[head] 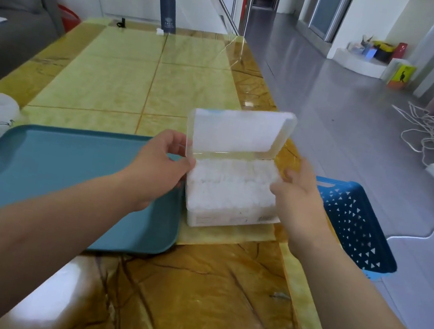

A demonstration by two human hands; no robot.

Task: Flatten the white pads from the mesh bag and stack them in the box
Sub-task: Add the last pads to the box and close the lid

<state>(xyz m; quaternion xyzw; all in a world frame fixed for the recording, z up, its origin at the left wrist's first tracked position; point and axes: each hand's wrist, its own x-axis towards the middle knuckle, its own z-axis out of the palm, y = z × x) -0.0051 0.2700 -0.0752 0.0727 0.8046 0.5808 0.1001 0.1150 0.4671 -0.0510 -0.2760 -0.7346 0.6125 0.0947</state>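
Head view: soft white pads (pixel 231 184) fill the clear hinged plastic box (pixel 209 218) on the yellow marble table (pixel 126 81), beside the teal tray (pixel 36 161). They look light and squashy to me, best pinched by their edges. My left hand (pixel 156 171) and right hand (pixel 296 198) grip the box's side walls.

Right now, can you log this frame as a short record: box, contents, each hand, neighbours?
box: clear plastic box, hinged lid up, on yellow marble-look table
contents: white pads inside
left hand: grips box's left side
right hand: grips box's right side
left of box: teal plastic tray
right of box: blue perforated plastic basket
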